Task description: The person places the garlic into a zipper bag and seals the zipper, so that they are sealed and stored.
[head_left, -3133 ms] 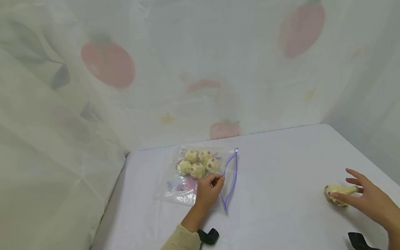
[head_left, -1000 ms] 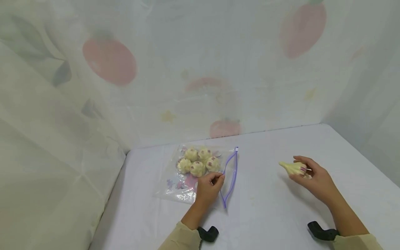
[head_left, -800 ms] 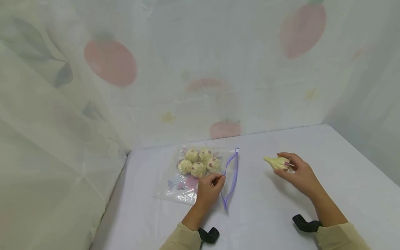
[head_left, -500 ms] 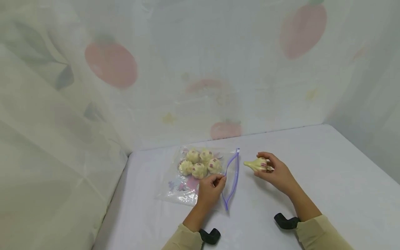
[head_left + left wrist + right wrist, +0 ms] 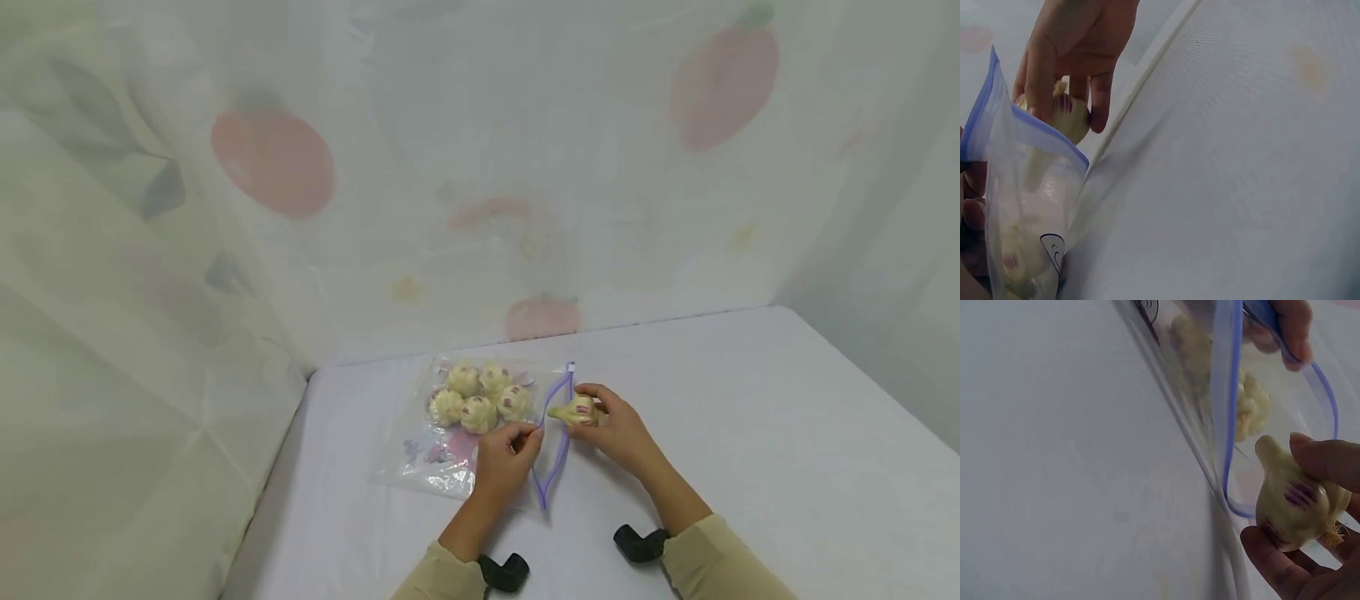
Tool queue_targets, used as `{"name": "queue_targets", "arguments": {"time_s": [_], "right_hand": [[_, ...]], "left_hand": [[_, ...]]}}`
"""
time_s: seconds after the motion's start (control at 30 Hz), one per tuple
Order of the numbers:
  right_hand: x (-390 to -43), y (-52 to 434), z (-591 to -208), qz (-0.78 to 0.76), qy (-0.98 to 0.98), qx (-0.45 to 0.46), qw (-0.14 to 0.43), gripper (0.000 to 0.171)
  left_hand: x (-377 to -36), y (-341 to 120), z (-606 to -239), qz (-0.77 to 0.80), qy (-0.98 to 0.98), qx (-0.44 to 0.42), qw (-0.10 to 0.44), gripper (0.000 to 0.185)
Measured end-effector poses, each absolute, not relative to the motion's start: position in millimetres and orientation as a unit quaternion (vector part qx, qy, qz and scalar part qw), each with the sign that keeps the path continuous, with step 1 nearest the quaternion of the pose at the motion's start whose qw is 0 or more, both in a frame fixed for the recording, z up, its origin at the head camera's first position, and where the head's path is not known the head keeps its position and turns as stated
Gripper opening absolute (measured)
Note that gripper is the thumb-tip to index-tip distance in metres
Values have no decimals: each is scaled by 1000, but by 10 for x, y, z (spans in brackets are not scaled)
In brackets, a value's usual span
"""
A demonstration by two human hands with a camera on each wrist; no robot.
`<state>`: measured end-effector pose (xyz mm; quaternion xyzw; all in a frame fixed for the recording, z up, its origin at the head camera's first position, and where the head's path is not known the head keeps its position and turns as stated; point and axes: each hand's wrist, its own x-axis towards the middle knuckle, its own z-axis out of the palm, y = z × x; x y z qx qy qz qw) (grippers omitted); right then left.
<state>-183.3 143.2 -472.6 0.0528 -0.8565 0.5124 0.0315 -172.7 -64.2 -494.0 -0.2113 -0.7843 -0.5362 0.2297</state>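
So the right hand [image 5: 618,429] has a garlic bulb [image 5: 573,411] pinched between thumb and fingers [image 5: 1325,459], stem end pointing at the mouth of the zip bag [image 5: 450,454]. In the right wrist view the bulb [image 5: 1294,500] sits right at the blue zip rim [image 5: 1225,394], about level with the opening, cream skin with purple streaks and the little root tuft down by the palm. I can't tell whether it touches the rim.

The left hand [image 5: 502,458] is pinching the upper lip of the bag near its mouth, fingers curled tight on the plastic, so the opening gapes into a loop. From the left wrist view you see the bag [image 5: 1022,206] lifted up with the right hand [image 5: 1072,50] just behind the rim.

Inside the bag there's a cluster of bulbs [image 5: 480,396] bunched at the far end, five as far as I can count, plus some pink and purple print on the plastic. The bag lies flat on the white surface [image 5: 750,433], toward its back left corner. Behind it hangs a pale curtain [image 5: 450,167] with big red fruit prints. Both wrists wear tan sleeves and black straps [image 5: 637,542].
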Motion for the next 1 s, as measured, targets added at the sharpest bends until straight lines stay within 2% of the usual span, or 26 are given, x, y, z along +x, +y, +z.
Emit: {"name": "queue_targets", "arguments": {"time_s": [0.33,0.6,1.0], "right_hand": [[-1894,1253,-4764,508,-859,52,33,69],[-1890,1200,-4790,513,-855,60,44,73],[-1940,1112,-4819,505,-861,22,65,48]], "left_hand": [[-1549,-588,-4598,-537,-779,-222,235,5],[-1714,-606,-4910,-533,-783,-210,243,7],[-1746,-658,-4946,-536,-778,-234,228,5]]}}
